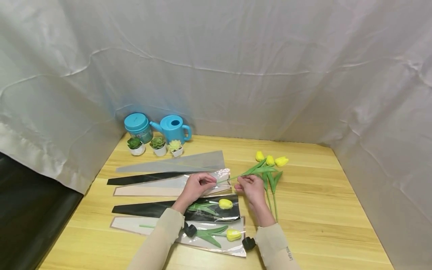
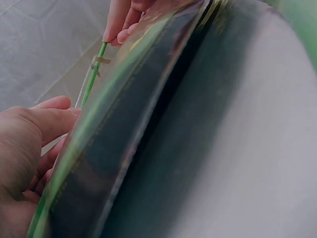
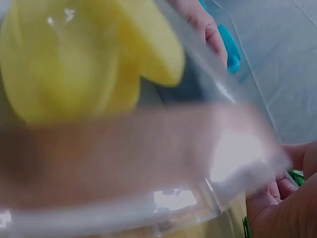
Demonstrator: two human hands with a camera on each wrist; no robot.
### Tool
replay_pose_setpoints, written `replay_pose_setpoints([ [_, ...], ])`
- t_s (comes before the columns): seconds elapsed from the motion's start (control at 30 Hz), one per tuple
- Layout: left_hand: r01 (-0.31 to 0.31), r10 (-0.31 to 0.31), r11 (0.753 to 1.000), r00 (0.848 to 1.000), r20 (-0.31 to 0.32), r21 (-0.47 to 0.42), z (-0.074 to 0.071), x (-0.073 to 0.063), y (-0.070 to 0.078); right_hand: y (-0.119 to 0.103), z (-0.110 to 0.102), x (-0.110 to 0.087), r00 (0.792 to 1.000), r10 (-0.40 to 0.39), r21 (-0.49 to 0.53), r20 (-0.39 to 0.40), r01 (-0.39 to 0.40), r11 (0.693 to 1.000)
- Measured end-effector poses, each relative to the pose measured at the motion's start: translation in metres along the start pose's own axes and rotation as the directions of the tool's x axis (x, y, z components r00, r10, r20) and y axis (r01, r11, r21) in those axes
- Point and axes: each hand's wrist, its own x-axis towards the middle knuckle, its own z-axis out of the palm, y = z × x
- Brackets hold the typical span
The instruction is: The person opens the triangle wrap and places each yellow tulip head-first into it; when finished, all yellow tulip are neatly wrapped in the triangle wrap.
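In the head view, my right hand (image 1: 252,189) pinches the green stem of a yellow tulip (image 1: 249,171). Its stem end points left, at the mouth of a clear flower sleeve (image 1: 222,175). Thumb and fingers of my left hand (image 1: 199,187) pinch the edge of that sleeve beside the stem end. The left wrist view has the right fingertips (image 2: 116,29) on the stem (image 2: 91,79), with the left hand (image 2: 29,144) lower on it behind film. Blurred film and a yellow bloom (image 3: 64,59) fill much of the right wrist view; the right hand (image 3: 285,208) shows at its edge.
Two sleeves near the front hold one tulip each (image 1: 225,204) (image 1: 233,235). More tulips (image 1: 274,195) lie right of my right hand. A grey sleeve (image 1: 189,162) lies behind. Potted succulents (image 1: 158,146), a blue watering can (image 1: 173,129) and a blue tub (image 1: 136,125) stand back left.
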Motion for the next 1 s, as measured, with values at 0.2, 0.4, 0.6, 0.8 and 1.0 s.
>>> replay_pose_setpoints([
  [0.2, 0.004, -0.004, 1.0, 1.0, -0.004, 0.003, 0.001, 0.001, 0.0, 0.002, 0.004, 0.002, 1.0, 0.023, -0.008, 0.02, -0.023, 1.0],
  [0.4, -0.006, 0.006, 1.0, 1.0, -0.005, 0.016, 0.001, 0.001, 0.0, 0.005, 0.003, 0.001, 0.999, 0.049, -0.041, 0.008, -0.049, 0.998],
  [0.6, 0.003, -0.003, 0.999, 1.0, -0.006, 0.053, 0.002, 0.001, 0.0, 0.007, -0.003, -0.002, 0.996, 0.083, -0.071, 0.012, -0.082, 0.994],
  [0.8, 0.01, -0.01, 0.998, 1.0, -0.012, 0.067, 0.002, 0.0, 0.0, 0.003, -0.015, -0.006, 0.996, 0.089, -0.065, 0.002, -0.089, 0.994],
  [1.0, 0.008, -0.007, 0.997, 1.0, -0.013, 0.079, 0.002, 0.0, 0.0, -0.012, -0.046, 0.001, 0.997, 0.057, -0.019, -0.05, -0.058, 0.998],
])
